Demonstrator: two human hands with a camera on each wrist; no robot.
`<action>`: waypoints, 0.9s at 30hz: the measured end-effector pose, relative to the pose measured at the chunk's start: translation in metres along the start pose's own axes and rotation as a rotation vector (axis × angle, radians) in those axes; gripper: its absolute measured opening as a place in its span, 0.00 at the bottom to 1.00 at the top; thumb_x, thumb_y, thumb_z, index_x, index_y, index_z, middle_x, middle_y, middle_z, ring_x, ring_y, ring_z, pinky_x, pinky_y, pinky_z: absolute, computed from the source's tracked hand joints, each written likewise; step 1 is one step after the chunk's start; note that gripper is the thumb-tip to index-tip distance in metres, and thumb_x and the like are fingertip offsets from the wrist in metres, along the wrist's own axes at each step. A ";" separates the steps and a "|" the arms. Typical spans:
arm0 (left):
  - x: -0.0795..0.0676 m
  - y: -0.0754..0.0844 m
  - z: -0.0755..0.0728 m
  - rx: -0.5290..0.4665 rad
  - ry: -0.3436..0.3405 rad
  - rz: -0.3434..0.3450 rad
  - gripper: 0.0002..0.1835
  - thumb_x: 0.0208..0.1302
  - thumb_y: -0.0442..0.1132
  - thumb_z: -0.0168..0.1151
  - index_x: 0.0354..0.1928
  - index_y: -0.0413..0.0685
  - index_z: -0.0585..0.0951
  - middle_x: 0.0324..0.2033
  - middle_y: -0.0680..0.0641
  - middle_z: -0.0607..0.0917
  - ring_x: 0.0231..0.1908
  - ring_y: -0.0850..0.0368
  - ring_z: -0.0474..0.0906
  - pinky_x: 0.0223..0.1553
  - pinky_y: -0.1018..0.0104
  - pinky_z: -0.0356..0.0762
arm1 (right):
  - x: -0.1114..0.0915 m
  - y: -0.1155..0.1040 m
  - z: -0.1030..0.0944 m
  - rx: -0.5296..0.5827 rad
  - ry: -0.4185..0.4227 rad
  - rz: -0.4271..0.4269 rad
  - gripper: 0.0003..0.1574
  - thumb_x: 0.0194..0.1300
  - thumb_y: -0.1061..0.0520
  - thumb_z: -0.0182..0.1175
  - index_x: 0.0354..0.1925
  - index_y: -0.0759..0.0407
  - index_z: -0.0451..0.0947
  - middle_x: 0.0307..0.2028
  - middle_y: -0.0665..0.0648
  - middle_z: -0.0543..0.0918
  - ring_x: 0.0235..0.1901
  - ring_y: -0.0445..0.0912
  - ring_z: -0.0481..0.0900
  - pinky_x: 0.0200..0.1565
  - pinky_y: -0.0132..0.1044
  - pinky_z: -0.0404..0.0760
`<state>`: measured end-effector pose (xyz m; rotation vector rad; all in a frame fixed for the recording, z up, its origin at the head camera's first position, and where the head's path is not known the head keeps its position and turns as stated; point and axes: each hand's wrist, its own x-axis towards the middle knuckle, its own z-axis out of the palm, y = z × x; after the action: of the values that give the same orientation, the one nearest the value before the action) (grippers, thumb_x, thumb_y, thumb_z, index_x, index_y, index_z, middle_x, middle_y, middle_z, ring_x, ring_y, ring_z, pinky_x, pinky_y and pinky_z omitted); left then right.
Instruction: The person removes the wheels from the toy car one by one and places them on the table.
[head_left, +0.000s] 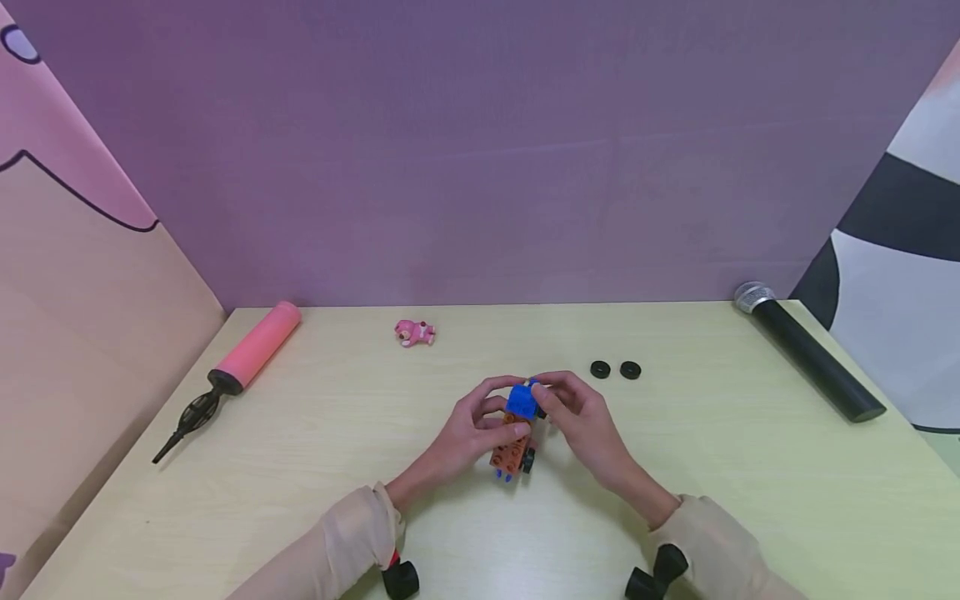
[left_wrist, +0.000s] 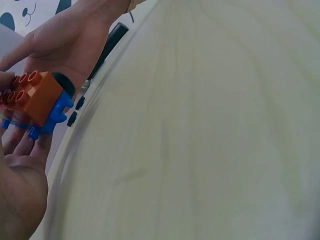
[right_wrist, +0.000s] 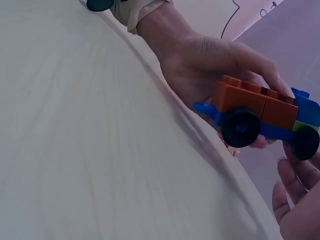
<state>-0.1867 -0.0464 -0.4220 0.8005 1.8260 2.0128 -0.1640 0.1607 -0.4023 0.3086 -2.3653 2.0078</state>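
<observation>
A toy brick car [head_left: 512, 450] is held between both hands, above the table. It has orange studded bricks [right_wrist: 240, 97], a blue brick [head_left: 522, 402] at its far end, a blue base [right_wrist: 276, 132] and black wheels [right_wrist: 240, 128]. From the left, my left hand [head_left: 463, 429] grips the car, its thumb lying over the orange bricks. My right hand [head_left: 588, 425] pinches the far end by the blue brick, with the thumb on that brick. A lime green piece [right_wrist: 305, 125] shows under the blue brick in the right wrist view.
Two loose black wheels [head_left: 600, 369] lie beyond my right hand. A small pink bear figure [head_left: 415, 332] is near the back edge. The pink hand pump [head_left: 258, 348] lies at the left, and a black microphone [head_left: 817, 358] at the right. A purple wall [head_left: 480, 167] stands behind the table [head_left: 315, 450].
</observation>
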 end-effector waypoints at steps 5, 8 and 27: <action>0.000 0.000 0.000 0.042 0.068 -0.015 0.31 0.74 0.38 0.65 0.75 0.46 0.67 0.50 0.41 0.84 0.46 0.45 0.86 0.54 0.55 0.82 | 0.001 0.005 -0.002 -0.052 0.013 -0.025 0.22 0.83 0.50 0.50 0.60 0.66 0.76 0.42 0.61 0.84 0.44 0.55 0.80 0.43 0.37 0.81; -0.001 0.001 0.000 0.060 0.091 -0.034 0.33 0.73 0.41 0.66 0.75 0.44 0.67 0.53 0.40 0.83 0.49 0.42 0.85 0.55 0.52 0.82 | 0.001 0.009 -0.002 -0.068 0.005 -0.049 0.22 0.84 0.51 0.49 0.61 0.66 0.75 0.41 0.62 0.84 0.45 0.57 0.81 0.43 0.36 0.82; -0.002 0.001 0.002 0.035 0.108 -0.035 0.29 0.70 0.46 0.70 0.65 0.39 0.72 0.50 0.43 0.86 0.44 0.53 0.84 0.52 0.61 0.82 | 0.003 0.016 0.007 0.003 -0.006 -0.057 0.19 0.84 0.53 0.48 0.59 0.66 0.73 0.39 0.59 0.80 0.41 0.52 0.78 0.42 0.35 0.81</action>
<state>-0.1839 -0.0455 -0.4216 0.6770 1.9253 2.0435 -0.1687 0.1558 -0.4191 0.3777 -2.3287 1.9890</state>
